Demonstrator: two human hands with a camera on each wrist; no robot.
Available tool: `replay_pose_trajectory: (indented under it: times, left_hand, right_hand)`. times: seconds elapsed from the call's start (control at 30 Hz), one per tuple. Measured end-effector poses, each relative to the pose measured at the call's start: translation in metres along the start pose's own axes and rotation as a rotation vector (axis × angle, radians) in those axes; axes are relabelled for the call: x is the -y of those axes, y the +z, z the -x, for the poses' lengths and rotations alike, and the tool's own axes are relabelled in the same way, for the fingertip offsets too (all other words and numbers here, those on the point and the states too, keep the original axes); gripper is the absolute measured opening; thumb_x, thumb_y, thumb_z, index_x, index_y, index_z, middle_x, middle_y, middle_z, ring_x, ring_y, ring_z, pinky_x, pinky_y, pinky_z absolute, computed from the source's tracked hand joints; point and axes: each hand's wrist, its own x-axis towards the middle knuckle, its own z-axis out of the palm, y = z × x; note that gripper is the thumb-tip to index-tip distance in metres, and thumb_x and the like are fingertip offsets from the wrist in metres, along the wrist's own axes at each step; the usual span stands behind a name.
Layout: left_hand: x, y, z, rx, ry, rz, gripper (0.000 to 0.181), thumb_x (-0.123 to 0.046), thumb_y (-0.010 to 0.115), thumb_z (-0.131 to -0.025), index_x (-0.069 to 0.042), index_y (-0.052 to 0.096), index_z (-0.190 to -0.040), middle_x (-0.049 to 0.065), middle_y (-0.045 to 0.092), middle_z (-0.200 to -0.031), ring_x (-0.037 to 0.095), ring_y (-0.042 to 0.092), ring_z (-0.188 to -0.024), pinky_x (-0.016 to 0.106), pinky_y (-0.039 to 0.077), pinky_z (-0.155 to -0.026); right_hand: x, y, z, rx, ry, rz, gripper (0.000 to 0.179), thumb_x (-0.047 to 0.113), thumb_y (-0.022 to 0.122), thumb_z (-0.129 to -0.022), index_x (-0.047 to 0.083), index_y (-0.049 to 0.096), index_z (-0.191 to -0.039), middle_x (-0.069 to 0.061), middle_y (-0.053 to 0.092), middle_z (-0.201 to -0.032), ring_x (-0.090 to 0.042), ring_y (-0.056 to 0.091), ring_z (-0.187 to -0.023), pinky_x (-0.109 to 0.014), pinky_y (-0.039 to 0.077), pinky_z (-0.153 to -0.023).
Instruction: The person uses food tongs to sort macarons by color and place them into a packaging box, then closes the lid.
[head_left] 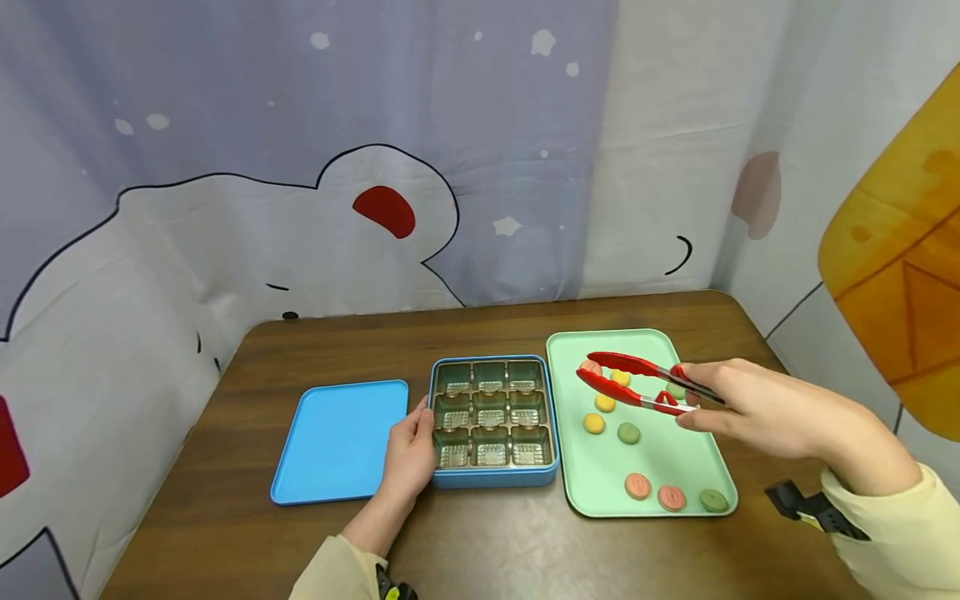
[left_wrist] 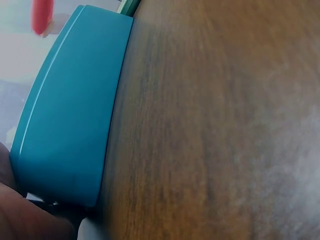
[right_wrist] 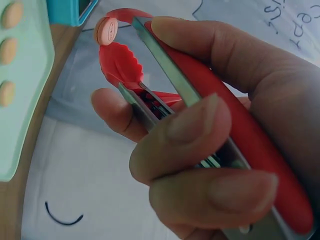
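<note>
Your right hand has its fingers curled round red tongs, which pinch a pink cookie over the green tray, far left; your left hand grips the blue box.

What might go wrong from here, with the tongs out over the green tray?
The pink macaron is pinched at the very ends of the red tongs, so it might slip out.
Should it drop there, it may knock the yellow macarons on the green tray.
If it goes to the blue box, its edge could catch on the dividers.
</note>
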Motion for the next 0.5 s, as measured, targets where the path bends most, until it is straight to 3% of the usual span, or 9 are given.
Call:
replay_pose_trajectory:
  times: [0.1,0.23,0.37,0.5]
  left_hand:
    - [0.001,0.0,0.0,-0.001,0.0,0.007,0.043,-0.016,0.042,-0.116,0.006,0.053,-0.152,0.013,0.046,-0.161,0.035,0.034,-0.152,0.053,0.03,-0.123]
    - [0.003,0.0,0.0,-0.007,0.005,0.01,0.043,-0.017,0.042,-0.116,0.005,0.054,-0.151,0.012,0.047,-0.161,0.034,0.035,-0.152,0.053,0.03,-0.123]
    - [0.003,-0.001,-0.001,-0.018,0.013,0.004,0.042,-0.016,0.043,-0.116,0.006,0.056,-0.149,0.012,0.048,-0.16,0.034,0.037,-0.151,0.053,0.03,-0.123]
    - [0.003,0.0,-0.002,-0.023,0.013,0.009,0.041,-0.015,0.044,-0.115,0.006,0.057,-0.149,0.012,0.049,-0.159,0.033,0.038,-0.151,0.052,0.031,-0.123]
  right_hand:
    - [0.007,-0.002,-0.014,0.027,-0.017,0.001,0.067,0.043,0.071,-0.103,-0.01,0.058,-0.143,-0.003,0.07,-0.124,-0.018,0.067,-0.111,-0.05,0.055,-0.097]
    - [0.016,-0.005,-0.03,0.049,-0.064,-0.009,0.051,0.045,0.069,-0.104,0.003,0.066,-0.133,0.012,0.066,-0.103,-0.005,0.062,-0.094,-0.039,0.056,-0.087]
    - [0.023,-0.007,-0.046,0.063,-0.09,-0.039,0.03,0.048,0.067,-0.104,0.019,0.066,-0.112,0.014,0.062,-0.088,-0.003,0.059,-0.077,-0.031,0.054,-0.075]
    - [0.031,-0.009,-0.062,0.083,-0.093,-0.075,0.025,0.046,0.068,-0.104,0.022,0.064,-0.107,0.012,0.061,-0.081,-0.004,0.057,-0.063,-0.028,0.052,-0.067]
